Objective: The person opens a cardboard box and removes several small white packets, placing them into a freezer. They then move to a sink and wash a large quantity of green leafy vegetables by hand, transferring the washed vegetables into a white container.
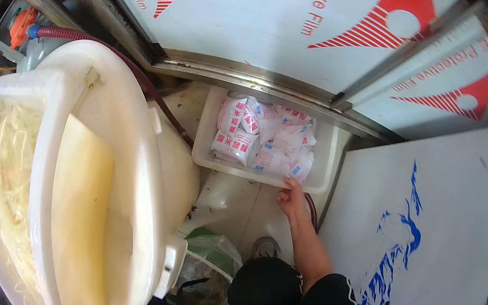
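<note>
On the tiled floor ahead of me stands a rectangular white plastic bin [232, 172]. Several white plastic packets [233, 146] with red and blue print lie inside it, some overlapping. My right hand [291, 198] grips the bin's near rim, right of its middle, with the fingers curled in below the edge. My left hand is out of view.
A large white plastic tub [151, 149] fills the left, with a clear-wrapped container of pale strands [10, 166] on it. A maroon hose [142, 77] runs behind the tub to the bin. Film-covered panels [253, 22] stand beyond; a white panel [358, 206] bounds the right.
</note>
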Action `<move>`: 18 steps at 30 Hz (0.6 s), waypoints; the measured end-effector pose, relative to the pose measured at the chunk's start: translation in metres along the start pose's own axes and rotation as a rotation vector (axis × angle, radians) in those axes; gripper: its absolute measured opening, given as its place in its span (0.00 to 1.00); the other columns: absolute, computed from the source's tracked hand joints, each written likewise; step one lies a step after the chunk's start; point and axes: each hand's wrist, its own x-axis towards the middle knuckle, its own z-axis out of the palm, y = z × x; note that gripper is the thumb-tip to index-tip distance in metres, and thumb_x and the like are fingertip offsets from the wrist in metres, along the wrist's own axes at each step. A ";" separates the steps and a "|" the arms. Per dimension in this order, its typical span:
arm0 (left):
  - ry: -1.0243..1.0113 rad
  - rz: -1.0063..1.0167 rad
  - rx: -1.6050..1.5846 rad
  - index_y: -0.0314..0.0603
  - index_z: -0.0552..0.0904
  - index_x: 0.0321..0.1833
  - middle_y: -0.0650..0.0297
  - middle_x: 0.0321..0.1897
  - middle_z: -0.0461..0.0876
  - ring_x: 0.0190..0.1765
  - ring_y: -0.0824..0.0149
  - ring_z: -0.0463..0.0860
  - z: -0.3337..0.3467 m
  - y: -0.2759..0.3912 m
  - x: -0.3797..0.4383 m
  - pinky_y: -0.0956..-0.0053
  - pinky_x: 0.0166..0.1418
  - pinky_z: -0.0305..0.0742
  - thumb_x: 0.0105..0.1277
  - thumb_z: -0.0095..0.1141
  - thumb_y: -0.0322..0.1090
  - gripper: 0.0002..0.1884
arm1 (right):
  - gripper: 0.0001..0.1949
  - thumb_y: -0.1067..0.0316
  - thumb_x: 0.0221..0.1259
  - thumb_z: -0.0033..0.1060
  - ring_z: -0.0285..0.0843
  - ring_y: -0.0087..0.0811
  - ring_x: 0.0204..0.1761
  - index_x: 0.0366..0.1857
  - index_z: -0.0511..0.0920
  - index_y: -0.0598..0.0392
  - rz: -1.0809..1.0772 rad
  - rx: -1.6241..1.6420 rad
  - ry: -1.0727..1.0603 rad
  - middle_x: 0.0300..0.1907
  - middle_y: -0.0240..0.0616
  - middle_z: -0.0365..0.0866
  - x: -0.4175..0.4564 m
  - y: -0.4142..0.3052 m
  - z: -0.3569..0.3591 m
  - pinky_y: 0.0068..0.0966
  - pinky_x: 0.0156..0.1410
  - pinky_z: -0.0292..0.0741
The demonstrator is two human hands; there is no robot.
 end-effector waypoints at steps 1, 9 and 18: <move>-0.013 0.023 -0.004 0.33 0.80 0.40 0.59 0.31 0.80 0.31 0.69 0.79 -0.001 -0.001 0.000 0.78 0.32 0.72 0.71 0.56 0.35 0.09 | 0.12 0.59 0.52 0.69 0.61 0.24 0.17 0.34 0.76 0.48 0.008 0.013 -0.028 0.26 0.32 0.73 -0.001 0.007 -0.009 0.27 0.28 0.65; -0.076 0.165 -0.071 0.34 0.80 0.38 0.60 0.29 0.80 0.29 0.70 0.79 -0.026 -0.011 -0.004 0.78 0.29 0.71 0.71 0.56 0.35 0.10 | 0.15 0.58 0.61 0.67 0.80 0.32 0.27 0.40 0.78 0.59 -0.025 -0.323 -0.069 0.36 0.43 0.85 -0.074 0.030 -0.040 0.32 0.33 0.82; -0.234 0.389 -0.205 0.34 0.80 0.37 0.60 0.26 0.80 0.26 0.71 0.78 -0.021 0.011 -0.019 0.79 0.27 0.70 0.72 0.56 0.36 0.10 | 0.08 0.65 0.63 0.64 0.79 0.19 0.32 0.36 0.82 0.59 -1.147 -0.858 -0.130 0.28 0.31 0.82 -0.375 -0.102 0.078 0.21 0.33 0.76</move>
